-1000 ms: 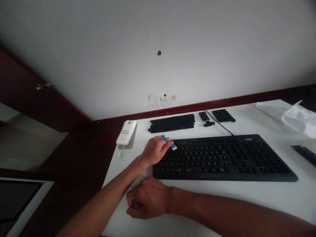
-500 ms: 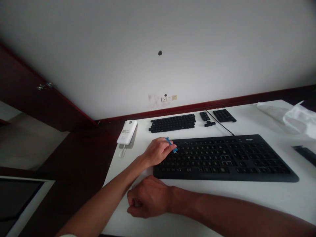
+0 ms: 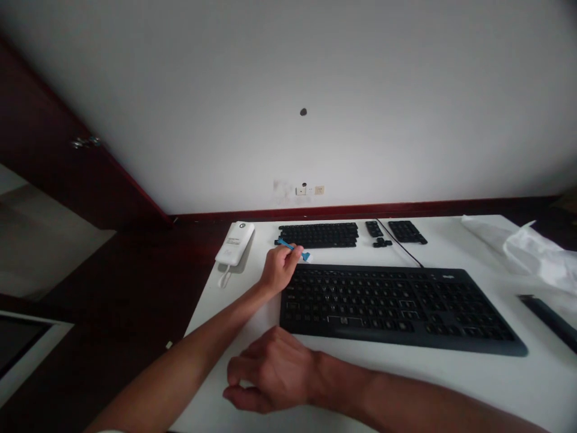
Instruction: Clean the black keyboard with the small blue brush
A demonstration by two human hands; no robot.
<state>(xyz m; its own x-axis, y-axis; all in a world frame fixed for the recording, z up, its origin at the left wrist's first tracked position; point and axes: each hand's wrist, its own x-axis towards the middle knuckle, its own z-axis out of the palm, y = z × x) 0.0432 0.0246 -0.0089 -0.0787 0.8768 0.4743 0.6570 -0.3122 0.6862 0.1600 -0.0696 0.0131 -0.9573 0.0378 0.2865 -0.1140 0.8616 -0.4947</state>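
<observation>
My left hand (image 3: 280, 269) is closed around a small blue brush (image 3: 306, 257) whose white bristles point right. The brush is just above the upper left corner of a black keyboard (image 3: 401, 344), which has its keycaps off and its key sockets showing. Below the keyboard's left end rests my right hand (image 3: 274, 371), its fingers curled in a loose fist with nothing visible in them. Behind the keyboard lie removed black keycaps in groups: a large block (image 3: 318, 234), a number-pad block (image 3: 406, 232), a small block (image 3: 374, 228) and the arrow keys (image 3: 382, 242).
A white power bank (image 3: 235, 243) with a short cable loop lies at the table's left edge. A thin black cable (image 3: 400, 245) runs back from the keyboard. On the right are a white plastic bag (image 3: 523, 243) and a long dark strip (image 3: 547, 322). The wall (image 3: 216, 120) stands behind the white table (image 3: 478, 382).
My left hand has lifted the brush from the keyboard's keys up and to the left, past its top edge. My right hand stays nearly in place, slightly looser. The view has shifted a little.
</observation>
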